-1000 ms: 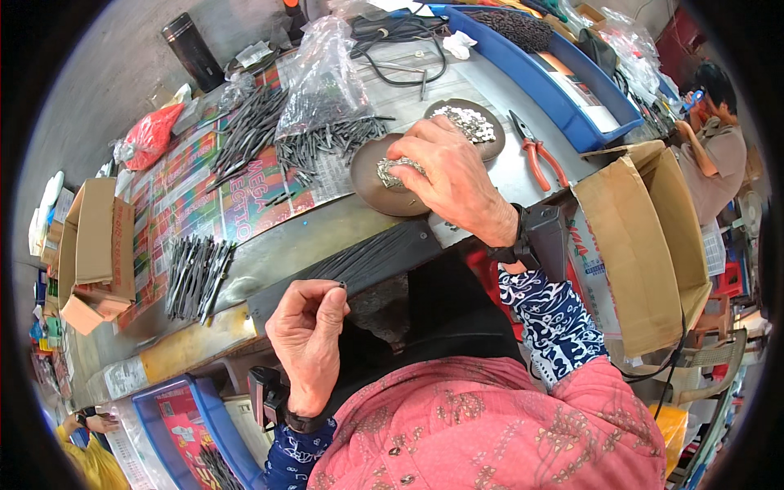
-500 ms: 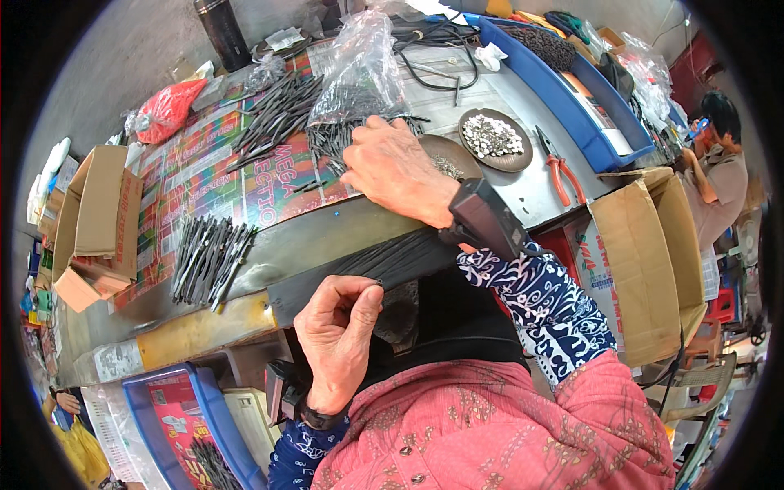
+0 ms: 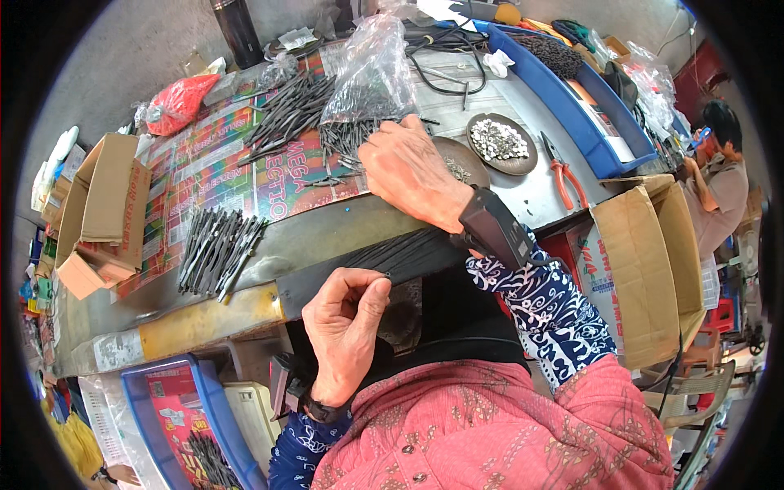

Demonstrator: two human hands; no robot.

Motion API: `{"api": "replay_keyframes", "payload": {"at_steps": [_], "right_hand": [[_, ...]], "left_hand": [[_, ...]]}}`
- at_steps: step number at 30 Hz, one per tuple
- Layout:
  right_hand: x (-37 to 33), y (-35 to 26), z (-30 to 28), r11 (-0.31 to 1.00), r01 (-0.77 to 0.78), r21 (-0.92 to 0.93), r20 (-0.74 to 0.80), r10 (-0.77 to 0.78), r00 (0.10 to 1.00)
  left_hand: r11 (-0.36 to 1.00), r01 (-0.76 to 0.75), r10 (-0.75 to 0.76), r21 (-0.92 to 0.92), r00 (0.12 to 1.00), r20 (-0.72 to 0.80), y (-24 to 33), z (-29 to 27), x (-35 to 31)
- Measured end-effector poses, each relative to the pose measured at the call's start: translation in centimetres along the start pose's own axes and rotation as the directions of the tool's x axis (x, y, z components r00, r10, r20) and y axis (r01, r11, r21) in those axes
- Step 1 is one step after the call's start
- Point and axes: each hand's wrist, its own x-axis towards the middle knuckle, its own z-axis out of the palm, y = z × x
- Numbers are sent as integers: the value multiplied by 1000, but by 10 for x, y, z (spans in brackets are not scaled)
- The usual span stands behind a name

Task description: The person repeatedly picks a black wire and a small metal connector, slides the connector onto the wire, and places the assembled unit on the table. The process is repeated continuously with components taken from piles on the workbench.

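Note:
My left hand (image 3: 347,331) is at the table's front edge, thumb and forefinger pinched together. A tiny dark tip shows between them, too small to name. My right hand (image 3: 415,173) reaches over the table with fingers bent downward, at the near edge of a pile of thin black strips (image 3: 353,135). Its fingertips are hidden under the hand. Just right of it, partly covered, is a shallow brown dish (image 3: 476,174) of small metallic bits. Behind that dish, another round dish (image 3: 516,167) holds small white and silvery pieces. More black strips (image 3: 400,249) lie along the front edge.
A neat bundle of black strips (image 3: 219,251) lies at the left. A clear plastic bag (image 3: 374,69) covers part of the pile. Red-handled pliers (image 3: 562,181) and a long blue tray (image 3: 600,155) are at the right. Cardboard boxes (image 3: 641,261) flank the table. A person (image 3: 719,180) sits far right.
The whole view has shifted slightly, moving the table things a little to the right. Both hands keep nearly the same places and poses.

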Motion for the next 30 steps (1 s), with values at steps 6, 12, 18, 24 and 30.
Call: {"api": "replay_keyframes", "payload": {"at_steps": [6, 12, 18, 24, 30], "right_hand": [[-28, -17, -36, 944, -22, 328, -93, 55, 994], [-68, -52, -66, 834, -11, 552, -155, 116, 981], [-85, -73, -73, 695, -26, 719, -158, 200, 967], [-96, -88, -82, 206, -221, 953, 121, 411, 904], [-96, -96, -89, -270, -166, 949, 274, 435, 858]], "left_hand": [[996, 7, -13, -93, 998, -61, 5, -3, 2], [990, -36, 26, -134, 996, -80, 6, -2, 0], [987, -19, 12, -159, 999, -45, 4, 6, -8], [976, -18, 22, -218, 1000, 16, 7, 10, -18], [958, -23, 29, -286, 999, 16, 15, 15, -27]]}}
